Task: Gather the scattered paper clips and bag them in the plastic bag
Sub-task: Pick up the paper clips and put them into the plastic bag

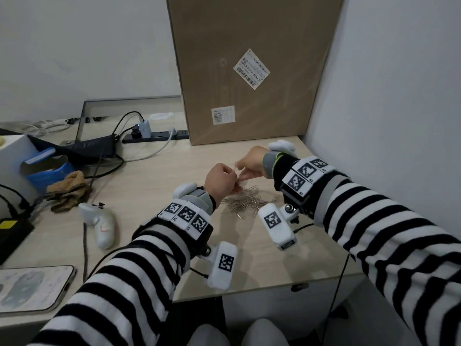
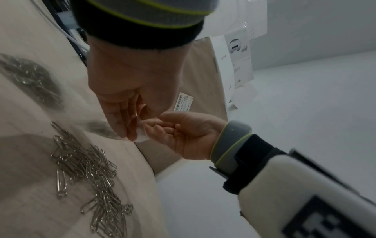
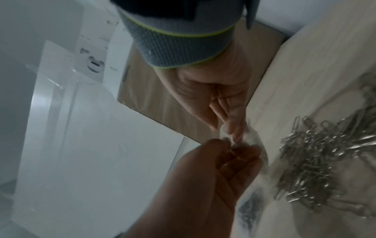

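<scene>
Clips [image 1: 245, 201] unbagged, piled on table [image 1: 154, 186]; left hand [image 1: 220, 182] and right hand [image 1: 250, 164] fingers pinching plastic bag [image 2: 141, 136] mouth; bagging not started.

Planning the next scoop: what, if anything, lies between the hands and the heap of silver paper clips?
Nothing visible does. The heap of silver metal paper clips lies on bare tabletop below both hands, which pinch the clear plastic bag: left hand, right hand.
</scene>
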Action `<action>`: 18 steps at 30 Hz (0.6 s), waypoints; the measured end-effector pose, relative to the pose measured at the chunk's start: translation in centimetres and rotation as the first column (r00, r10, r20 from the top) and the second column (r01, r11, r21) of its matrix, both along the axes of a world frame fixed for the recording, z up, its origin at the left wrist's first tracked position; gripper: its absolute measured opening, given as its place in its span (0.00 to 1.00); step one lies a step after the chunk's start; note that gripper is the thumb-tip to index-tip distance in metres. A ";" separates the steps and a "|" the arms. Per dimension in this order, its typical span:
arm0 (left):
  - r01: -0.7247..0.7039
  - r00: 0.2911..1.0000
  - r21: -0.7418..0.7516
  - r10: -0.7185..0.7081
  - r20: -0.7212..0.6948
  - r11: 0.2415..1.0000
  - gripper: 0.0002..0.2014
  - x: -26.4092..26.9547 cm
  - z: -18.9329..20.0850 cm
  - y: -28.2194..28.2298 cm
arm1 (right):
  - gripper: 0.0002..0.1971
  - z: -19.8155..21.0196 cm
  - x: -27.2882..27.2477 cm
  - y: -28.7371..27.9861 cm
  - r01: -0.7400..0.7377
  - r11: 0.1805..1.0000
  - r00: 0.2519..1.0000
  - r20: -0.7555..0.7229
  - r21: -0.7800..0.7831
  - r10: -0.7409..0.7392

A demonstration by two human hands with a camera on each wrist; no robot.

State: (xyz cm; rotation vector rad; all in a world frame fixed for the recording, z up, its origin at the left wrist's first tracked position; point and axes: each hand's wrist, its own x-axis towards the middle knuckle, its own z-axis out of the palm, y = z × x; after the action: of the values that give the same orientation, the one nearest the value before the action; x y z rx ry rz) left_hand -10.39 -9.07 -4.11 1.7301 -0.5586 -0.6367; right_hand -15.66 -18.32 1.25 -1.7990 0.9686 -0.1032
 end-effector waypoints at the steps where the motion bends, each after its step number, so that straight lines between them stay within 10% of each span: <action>1: -0.005 1.000 -0.009 0.005 -0.009 1.000 0.05 0.2 0.0 0.1 | 0.07 0.3 0.1 0.0 0.010 1.000 1.000 0.004 0.014 -0.010; 18: -0.158 0.933 -0.064 0.170 0.318 0.985 0.04 2.5 7.0 2.9 | 0.09 4.0 -0.8 2.2 0.032 0.948 0.991 0.133 -0.317 0.011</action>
State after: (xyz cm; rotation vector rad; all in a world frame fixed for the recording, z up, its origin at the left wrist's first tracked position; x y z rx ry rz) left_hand -7.86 -6.21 2.91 1.8356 -0.6389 -0.2225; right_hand -16.43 -16.10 5.25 -2.0518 0.9034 -0.4022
